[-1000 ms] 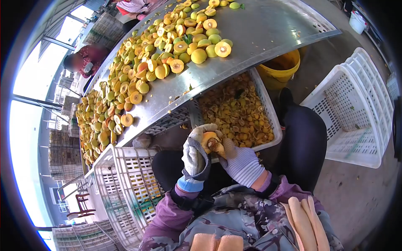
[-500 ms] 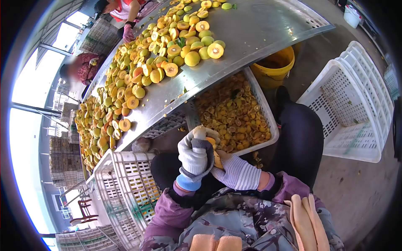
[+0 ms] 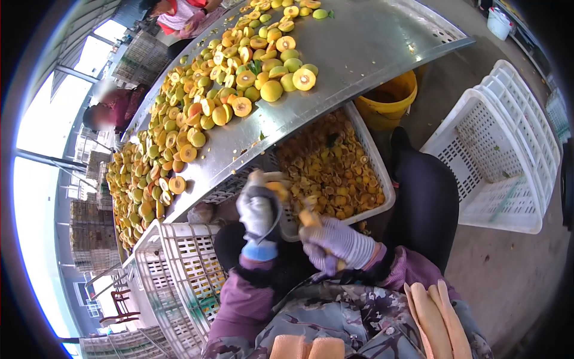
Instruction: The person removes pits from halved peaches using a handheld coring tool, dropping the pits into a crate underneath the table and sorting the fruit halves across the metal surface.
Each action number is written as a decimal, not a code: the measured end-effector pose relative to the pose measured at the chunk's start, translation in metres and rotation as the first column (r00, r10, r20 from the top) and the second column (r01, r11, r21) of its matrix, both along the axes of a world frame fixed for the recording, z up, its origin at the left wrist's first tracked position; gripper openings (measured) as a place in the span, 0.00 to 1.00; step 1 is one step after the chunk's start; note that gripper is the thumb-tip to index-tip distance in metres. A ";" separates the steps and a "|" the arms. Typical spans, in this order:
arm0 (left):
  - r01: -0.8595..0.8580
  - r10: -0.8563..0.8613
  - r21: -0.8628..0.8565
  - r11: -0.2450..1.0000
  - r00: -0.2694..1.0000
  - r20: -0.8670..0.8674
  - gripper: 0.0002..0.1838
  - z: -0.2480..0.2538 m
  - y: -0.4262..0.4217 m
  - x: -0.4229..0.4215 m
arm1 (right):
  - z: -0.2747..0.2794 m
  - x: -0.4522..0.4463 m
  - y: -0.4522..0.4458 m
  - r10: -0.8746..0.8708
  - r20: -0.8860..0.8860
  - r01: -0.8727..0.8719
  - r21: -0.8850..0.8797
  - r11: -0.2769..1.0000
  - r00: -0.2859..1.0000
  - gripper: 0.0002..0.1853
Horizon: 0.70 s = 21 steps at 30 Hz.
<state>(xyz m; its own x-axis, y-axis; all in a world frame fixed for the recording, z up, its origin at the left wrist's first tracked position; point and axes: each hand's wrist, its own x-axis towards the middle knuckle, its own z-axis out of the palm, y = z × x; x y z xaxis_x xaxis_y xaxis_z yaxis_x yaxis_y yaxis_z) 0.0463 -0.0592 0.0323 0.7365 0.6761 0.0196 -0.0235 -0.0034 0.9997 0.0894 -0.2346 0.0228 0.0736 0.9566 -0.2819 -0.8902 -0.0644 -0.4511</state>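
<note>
My left hand (image 3: 258, 210), in a white-grey glove with a blue cuff, is blurred by motion. Its fingers close round an orange piece of fruit (image 3: 277, 190), probably a peach half. To its right, my right hand (image 3: 344, 245), in a striped glove, grips a yellow-orange tool (image 3: 309, 219) like a wooden handle; its working part cannot be made out. Both hands are above my lap, apart, near a white crate (image 3: 390, 200) of pits and fruit scraps (image 3: 341, 176). Halved yellow peaches (image 3: 241, 107) are heaped on the metal table (image 3: 353, 45) ahead.
A yellow bucket (image 3: 388, 110) stands beneath the table edge. Stacked white crates are at right (image 3: 508, 155) and at left (image 3: 182, 269). Two co-workers, one in a red top (image 3: 173, 21), are across the table. More crates (image 3: 89, 230) are piled behind.
My hands have come apart: the left went leftward with the fruit, the right moved slightly right and down with the tool. The co-worker's gloved hand has drawn back from the heap.
</note>
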 end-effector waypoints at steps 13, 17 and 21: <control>0.273 0.942 0.935 0.226 0.181 -0.281 0.21 0.177 0.176 -0.140 | -0.056 0.018 0.008 -0.198 0.028 0.195 -0.346 0.918 0.980 0.09; 0.224 0.545 0.754 0.618 0.569 -0.616 0.27 0.121 0.219 -0.004 | -0.054 0.024 0.005 -0.184 0.189 0.239 -0.336 0.911 0.965 0.11; 0.622 0.459 0.655 0.429 0.475 -0.751 0.40 0.033 0.257 0.110 | -0.052 0.035 0.005 -0.217 0.237 0.298 -0.396 0.868 0.947 0.11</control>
<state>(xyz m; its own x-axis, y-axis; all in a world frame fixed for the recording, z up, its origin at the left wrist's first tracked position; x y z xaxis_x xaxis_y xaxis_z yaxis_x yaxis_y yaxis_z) 0.1567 0.1978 0.0656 0.7823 0.6129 -0.1114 0.6095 -0.7900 -0.0664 0.1245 -0.2299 -0.0295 0.3887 0.6892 -0.6115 -0.8083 -0.0635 -0.5854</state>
